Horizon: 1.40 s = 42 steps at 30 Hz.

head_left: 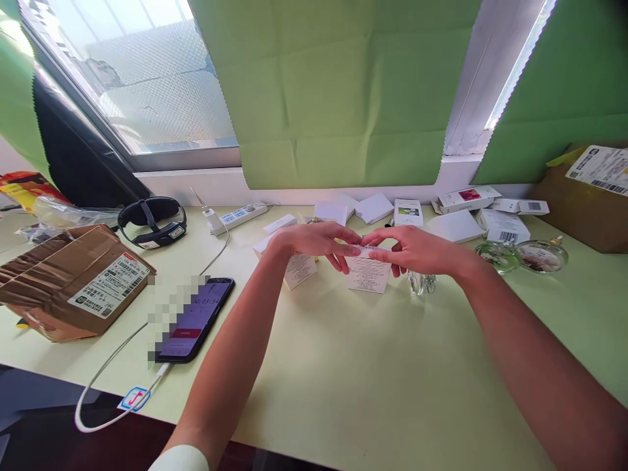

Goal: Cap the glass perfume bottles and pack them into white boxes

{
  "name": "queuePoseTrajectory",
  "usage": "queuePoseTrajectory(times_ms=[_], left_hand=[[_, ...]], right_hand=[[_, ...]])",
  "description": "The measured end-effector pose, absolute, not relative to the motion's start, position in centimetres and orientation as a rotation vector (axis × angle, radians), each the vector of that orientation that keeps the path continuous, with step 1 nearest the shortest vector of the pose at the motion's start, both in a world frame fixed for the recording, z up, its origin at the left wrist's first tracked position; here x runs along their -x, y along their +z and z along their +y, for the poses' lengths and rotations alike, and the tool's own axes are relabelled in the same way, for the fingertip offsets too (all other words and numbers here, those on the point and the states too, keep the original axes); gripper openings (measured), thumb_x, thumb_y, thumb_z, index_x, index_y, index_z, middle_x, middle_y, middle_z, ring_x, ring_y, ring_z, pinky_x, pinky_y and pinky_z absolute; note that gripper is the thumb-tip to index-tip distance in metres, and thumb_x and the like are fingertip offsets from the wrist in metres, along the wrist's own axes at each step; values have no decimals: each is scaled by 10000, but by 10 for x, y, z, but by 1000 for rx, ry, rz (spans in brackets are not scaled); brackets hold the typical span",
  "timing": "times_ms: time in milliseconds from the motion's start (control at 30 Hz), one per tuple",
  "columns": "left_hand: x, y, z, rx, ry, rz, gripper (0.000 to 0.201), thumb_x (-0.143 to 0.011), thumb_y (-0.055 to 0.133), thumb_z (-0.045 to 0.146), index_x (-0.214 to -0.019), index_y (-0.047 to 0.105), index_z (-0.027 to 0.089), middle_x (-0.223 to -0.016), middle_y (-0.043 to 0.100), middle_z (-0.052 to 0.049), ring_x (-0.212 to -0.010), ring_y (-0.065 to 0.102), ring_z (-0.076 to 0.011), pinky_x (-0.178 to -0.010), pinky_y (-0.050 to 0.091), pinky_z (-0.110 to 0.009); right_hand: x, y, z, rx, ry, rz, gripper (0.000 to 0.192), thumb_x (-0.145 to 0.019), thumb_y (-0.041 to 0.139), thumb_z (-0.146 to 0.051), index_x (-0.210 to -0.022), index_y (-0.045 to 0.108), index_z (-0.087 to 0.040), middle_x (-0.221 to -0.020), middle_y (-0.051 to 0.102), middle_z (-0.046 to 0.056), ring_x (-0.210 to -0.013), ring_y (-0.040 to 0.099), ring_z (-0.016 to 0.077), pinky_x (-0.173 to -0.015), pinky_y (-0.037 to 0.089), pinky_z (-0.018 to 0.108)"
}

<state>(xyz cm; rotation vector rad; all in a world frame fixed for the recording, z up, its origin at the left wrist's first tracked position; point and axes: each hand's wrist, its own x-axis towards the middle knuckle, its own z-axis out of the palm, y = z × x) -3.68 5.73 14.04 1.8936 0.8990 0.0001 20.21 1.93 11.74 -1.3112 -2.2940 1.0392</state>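
A small white box with lines of fine print on its front stands upright on the table. My left hand reaches its top left corner, the thumb lying on the upper edge and the other fingers curled beside it. From the other side, my right hand has its thumb across the upper front of the box and its fingers bent over the top and right side. What is inside the box is hidden. Another printed white box stands left of it, partly behind my left hand. A clear glass bottle is just below my right hand.
Several white cartons lie along the wall, near two round glass bottles. At left are a phone on a cable, an opened brown carton, a black headset and a power strip. A large carton stands far right.
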Motion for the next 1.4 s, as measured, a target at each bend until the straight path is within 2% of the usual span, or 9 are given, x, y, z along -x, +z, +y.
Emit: queuePoseTrajectory(times_ms=[300, 667, 900, 1033, 1200, 1400], left_hand=[[34, 140, 55, -1921, -9, 959, 566, -864, 610, 540, -1338, 564, 234, -1119, 730, -68, -962, 737, -218, -869, 511, -305], [31, 144, 52, -2011, -30, 963, 507, -935, 528, 505, -1348, 544, 210, -1086, 735, -77, -988, 734, -226, -849, 503, -300], [31, 144, 50, -1981, -43, 982, 525, -885, 602, 489, -1323, 534, 208, -1109, 732, -80, -955, 739, -218, -875, 513, -305], [29, 144, 49, -1943, -40, 1000, 553, -855, 620, 550, -1306, 540, 240, -1148, 716, -57, -937, 743, -202, -907, 501, -296], [24, 141, 49, -1950, -69, 1024, 500, -857, 579, 632, -1187, 620, 258, -1154, 704, -23, -878, 753, -187, -980, 452, -316], [23, 131, 56, -1972, -69, 954, 528, -866, 552, 657, -1197, 624, 252, -1169, 693, -35, -856, 749, -191, -911, 479, -308]], right_hand=[[-201, 116, 21, 1315, 1127, -2244, 415, -882, 636, -492, -1263, 612, -328, -1393, 581, 68, -616, 648, 126, -598, 520, 313], [-202, 116, 19, 1342, 1120, -2213, 384, -897, 620, -468, -1254, 594, -330, -1419, 564, 65, -602, 675, 139, -576, 529, 325], [-203, 120, 17, 1352, 1183, -2208, 433, -883, 640, -495, -1274, 601, -312, -1405, 582, 77, -652, 703, 158, -607, 553, 332], [-207, 122, 18, 1289, 1248, -2240, 439, -938, 539, -534, -1314, 579, -310, -1403, 574, 69, -762, 723, 177, -601, 586, 319], [-210, 119, 19, 1276, 1265, -2251, 462, -950, 536, -491, -1379, 542, -320, -1361, 598, 69, -803, 719, 181, -593, 599, 310], [-207, 116, 21, 1321, 1258, -2237, 445, -947, 539, -451, -1359, 538, -283, -1364, 595, 91, -783, 709, 180, -575, 578, 305]])
